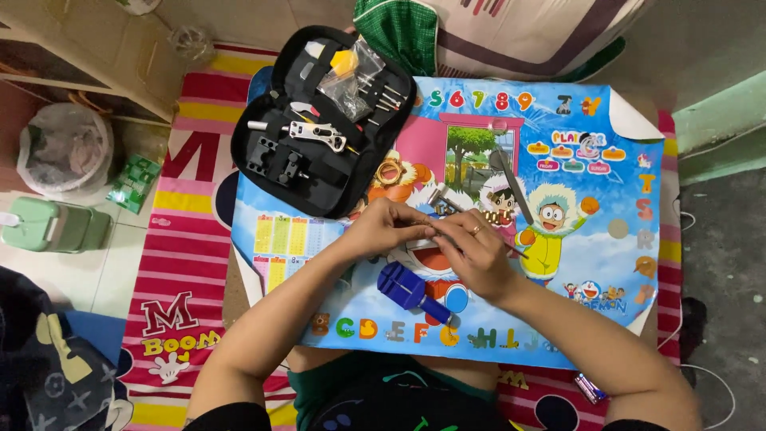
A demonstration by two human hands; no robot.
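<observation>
Frame center: left hand (388, 226) and right hand (471, 249) pinch closed on a small silvery metal piece (435, 231) between fingertips; looks light, stiff, slippery, best held by its edges. Blue tool (408, 289) just below.

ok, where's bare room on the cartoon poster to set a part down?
Free: the poster's right side, beyond the right hand, and its lower-left corner under the black tool case. Crowded: centre, where the left hand meets the right, with the blue tool just below.
</observation>
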